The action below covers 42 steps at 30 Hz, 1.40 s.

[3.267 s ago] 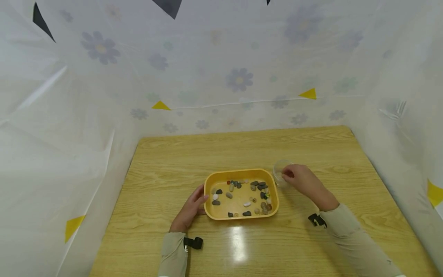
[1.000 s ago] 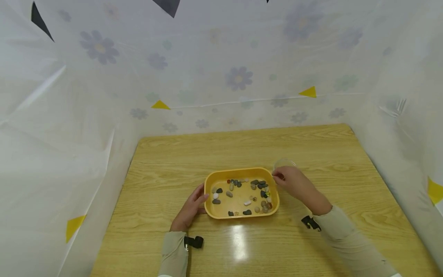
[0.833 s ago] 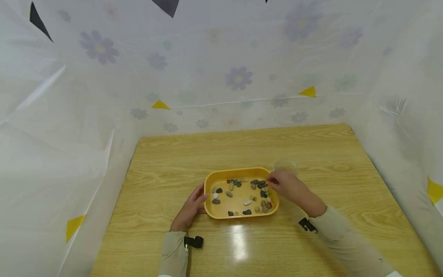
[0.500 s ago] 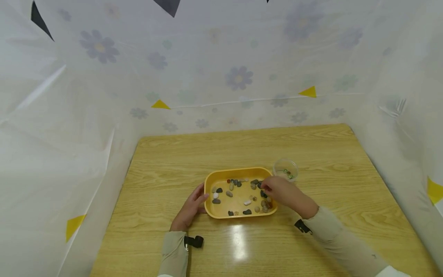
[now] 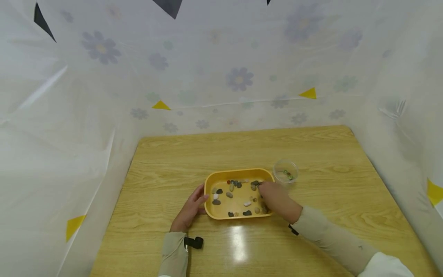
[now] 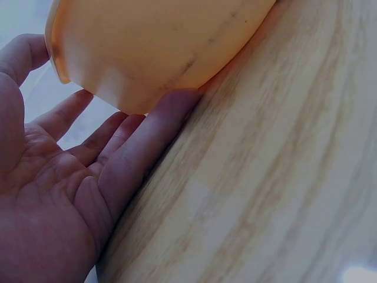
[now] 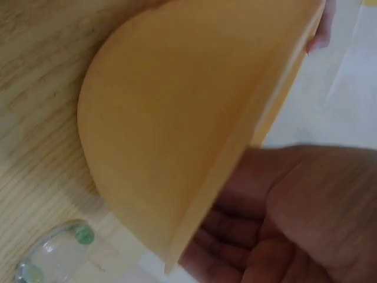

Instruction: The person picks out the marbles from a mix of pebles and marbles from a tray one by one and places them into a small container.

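Note:
A shallow yellow plastic basin [image 5: 238,170] on the table holds dark, tan and white pebbles [image 5: 247,212] and a few small glass beads [image 5: 228,182]. My left hand [image 5: 188,207] grips its left end, one digit bent onto the rim and the others along the outer wall [image 6: 147,53], as the left wrist view shows. My right hand [image 5: 277,198] reaches over the right rim, down among the pebbles. In the right wrist view its fingers [image 7: 227,230] bend behind the wall; their tips are hidden, and I cannot tell whether they hold anything.
Just beyond the basin's right corner stands a small clear round cup [image 5: 285,161] with green and reddish beads at its bottom. The wood-grain table [image 5: 194,154] is enclosed by whitish plastic sheeting [image 5: 207,77] at the back and both sides.
My right hand has come from over the clear cup leftward and down into the basin's right end, uncovering the beads in the cup. My left hand keeps its place.

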Available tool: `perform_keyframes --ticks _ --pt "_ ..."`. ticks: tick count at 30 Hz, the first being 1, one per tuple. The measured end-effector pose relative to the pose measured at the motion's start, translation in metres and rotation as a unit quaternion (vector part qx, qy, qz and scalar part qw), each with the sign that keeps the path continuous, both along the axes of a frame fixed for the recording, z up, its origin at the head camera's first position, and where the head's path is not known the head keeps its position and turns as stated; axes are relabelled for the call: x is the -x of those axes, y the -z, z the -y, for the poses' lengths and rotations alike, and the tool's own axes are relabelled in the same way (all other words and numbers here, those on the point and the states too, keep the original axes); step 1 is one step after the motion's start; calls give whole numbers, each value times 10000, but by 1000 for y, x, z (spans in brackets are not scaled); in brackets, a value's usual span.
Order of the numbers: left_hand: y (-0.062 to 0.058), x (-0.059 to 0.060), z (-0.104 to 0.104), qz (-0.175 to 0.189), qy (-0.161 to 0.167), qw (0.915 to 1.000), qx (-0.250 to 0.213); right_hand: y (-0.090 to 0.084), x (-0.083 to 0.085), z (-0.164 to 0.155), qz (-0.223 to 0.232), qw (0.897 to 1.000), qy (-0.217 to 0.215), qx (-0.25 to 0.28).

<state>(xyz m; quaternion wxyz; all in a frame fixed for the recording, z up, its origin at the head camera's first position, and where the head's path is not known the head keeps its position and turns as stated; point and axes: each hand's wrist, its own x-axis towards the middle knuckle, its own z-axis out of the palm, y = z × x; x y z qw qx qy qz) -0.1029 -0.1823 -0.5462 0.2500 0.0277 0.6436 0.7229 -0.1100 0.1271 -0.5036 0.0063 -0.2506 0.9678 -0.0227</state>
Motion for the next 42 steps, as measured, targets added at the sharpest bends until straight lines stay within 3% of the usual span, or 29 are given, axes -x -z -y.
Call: perform_keyframes --ticks 5,8,11,19,28,42 --pt "1 0 0 24 -75 10000 -34 0 -1 16 138 9977 441 -496" --pt "3 -1 -2 58 -63 10000 -15 0 -2 21 -3 9934 450 -1057" --pt "3 -1 -2 68 -35 10000 19 2 -3 23 -134 9906 432 -1293" --pt "0 -1 -1 42 -161 9999 22 7 -1 23 -363 9882 293 -1459" --pt "-3 0 -2 63 -35 10000 0 15 4 22 -505 9829 326 -1738" --pt "-2 -1 -2 53 -89 9999 87 17 5 22 -609 9844 313 -1622"
